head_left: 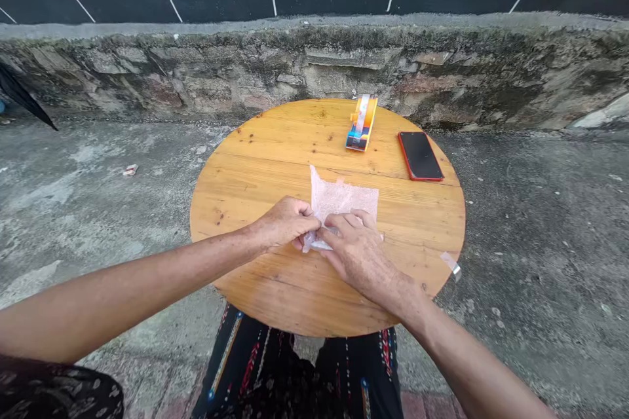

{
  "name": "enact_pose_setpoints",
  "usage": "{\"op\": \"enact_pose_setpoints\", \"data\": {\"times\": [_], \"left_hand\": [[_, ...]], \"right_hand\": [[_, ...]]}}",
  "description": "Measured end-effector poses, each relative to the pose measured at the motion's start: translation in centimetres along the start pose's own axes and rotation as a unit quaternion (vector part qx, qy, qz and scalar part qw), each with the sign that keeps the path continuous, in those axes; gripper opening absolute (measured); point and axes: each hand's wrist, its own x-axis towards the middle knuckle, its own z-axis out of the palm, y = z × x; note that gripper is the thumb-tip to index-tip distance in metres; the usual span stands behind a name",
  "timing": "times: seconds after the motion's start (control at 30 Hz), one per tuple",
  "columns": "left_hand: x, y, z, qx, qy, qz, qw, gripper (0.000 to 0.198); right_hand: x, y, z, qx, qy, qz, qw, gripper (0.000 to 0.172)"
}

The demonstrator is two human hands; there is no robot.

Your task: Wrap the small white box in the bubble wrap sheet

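Observation:
A sheet of pinkish bubble wrap (pixel 344 198) lies on the round wooden table, its near part folded over. My left hand (pixel 293 221) pinches the left edge of the wrap between thumb and fingers. Across the folded near part rests my right hand (pixel 351 242), fingers spread and pressing down on it. Whether anything lies inside the fold is hidden under my hands.
On the round table (pixel 246 177) a tape dispenser (pixel 362 123) stands at the back, with a red-cased phone (pixel 420 156) to its right. A strip of clear tape (pixel 451 264) hangs off the right edge. Behind runs a rough stone ledge (pixel 221 75).

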Motion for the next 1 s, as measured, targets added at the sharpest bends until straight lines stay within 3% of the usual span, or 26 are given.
{"op": "enact_pose_setpoints", "data": {"times": [0.17,0.4,0.6,0.73,0.83,0.9,1.0], "left_hand": [[-0.4,0.5,0.0,0.023,-0.014,0.007,1.000,0.018],[-1.1,0.8,-0.2,0.081,-0.036,0.048,0.995,0.014],[-1.5,-0.2,-0.7,0.179,-0.057,0.149,0.971,0.027],[-1.9,-0.4,-1.1,0.183,-0.100,0.217,0.954,0.029],[-2.1,-0.7,-1.4,0.176,-0.124,0.229,0.949,0.030],[-2.3,-1.3,-1.3,0.162,-0.102,0.217,0.957,0.031],[-2.6,-3.1,-0.9,0.142,0.005,0.255,0.956,0.029]], "right_hand": [[-0.2,0.1,0.3,0.034,0.021,0.018,0.999,0.027],[-0.4,0.3,0.6,0.042,0.054,0.022,0.997,0.062],[-0.5,0.4,0.5,0.066,0.039,0.025,0.997,0.047],[-0.7,0.4,0.4,0.060,0.027,0.042,0.997,0.037],[-0.9,0.4,0.3,0.046,0.035,0.050,0.997,0.032],[-1.0,0.5,0.3,0.036,0.038,0.046,0.998,0.032],[-1.0,0.5,0.4,0.024,0.043,0.041,0.998,0.028]]}}
